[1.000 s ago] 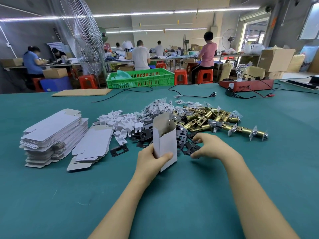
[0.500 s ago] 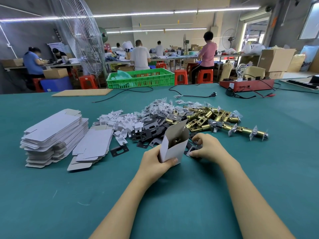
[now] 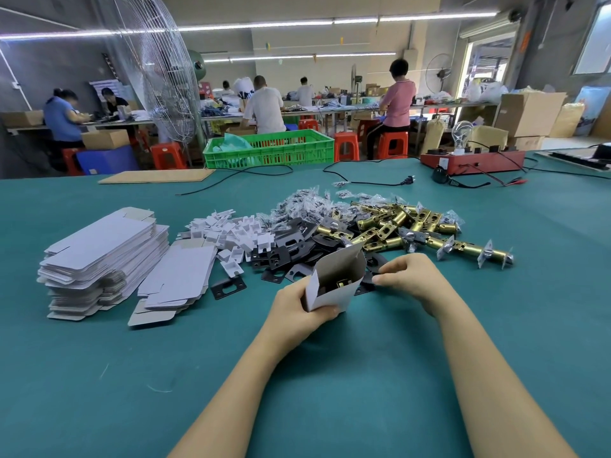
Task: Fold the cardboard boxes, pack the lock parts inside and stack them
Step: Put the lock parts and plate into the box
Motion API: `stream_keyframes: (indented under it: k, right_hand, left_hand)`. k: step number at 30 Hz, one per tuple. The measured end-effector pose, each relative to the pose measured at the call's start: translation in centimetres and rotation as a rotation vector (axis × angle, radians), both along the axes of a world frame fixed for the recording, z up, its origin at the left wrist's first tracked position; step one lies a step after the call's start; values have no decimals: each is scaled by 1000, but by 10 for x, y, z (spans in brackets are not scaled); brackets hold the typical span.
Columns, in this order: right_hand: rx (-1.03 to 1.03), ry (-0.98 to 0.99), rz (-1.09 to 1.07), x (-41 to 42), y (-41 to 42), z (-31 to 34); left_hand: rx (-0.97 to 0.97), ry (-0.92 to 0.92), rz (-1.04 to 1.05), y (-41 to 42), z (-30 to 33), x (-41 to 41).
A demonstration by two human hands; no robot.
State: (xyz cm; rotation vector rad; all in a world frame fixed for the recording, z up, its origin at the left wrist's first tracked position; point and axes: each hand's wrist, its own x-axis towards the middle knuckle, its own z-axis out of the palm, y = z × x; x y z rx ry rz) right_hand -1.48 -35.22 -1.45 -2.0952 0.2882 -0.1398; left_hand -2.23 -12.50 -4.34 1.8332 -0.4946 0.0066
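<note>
We cannot fully make out what sits inside the small white box (image 3: 332, 285): its open mouth faces us and shows only a dark shape with a glint of brass deep in the shadow. What the right hand (image 3: 410, 278) holds is also hard to tell; its fingers (image 3: 385, 279) are curled together at the box's right edge, over the black plates (image 3: 291, 247), and we cannot tell whether they pinch a plate or only the cardboard. The left hand (image 3: 299, 309) grips the box from below and the left, thumb pressed across the lower front face, the other fingers hidden behind the cardboard. The box stands tilted, its top flap (image 3: 344, 256) raised toward the heap, just above the green table (image 3: 99, 375) near its middle. Both forearms reach in from the bottom edge, cut off below the elbows. Beyond the box lie brass latch bolts (image 3: 426, 233), bagged screw packs (image 3: 307, 203) too small to read, and white plastic pieces (image 3: 231, 231). To the left sits a stack of flat box blanks (image 3: 102, 256), with a lower, slumped pile (image 3: 178, 279) beside it.
</note>
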Motion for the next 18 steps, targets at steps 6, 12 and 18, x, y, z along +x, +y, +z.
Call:
stream_keyframes:
  k: [6, 12, 18]
  right_hand:
    - [-80, 30, 2, 1, 2, -3]
    - [-110, -70, -110, 1, 4, -6]
    - [206, -199, -298, 1, -7, -2]
  left_hand:
    - [-27, 56, 16, 0, 1, 2]
    - [-27, 109, 44, 0, 1, 6]
    - [-32, 144, 37, 0, 1, 7]
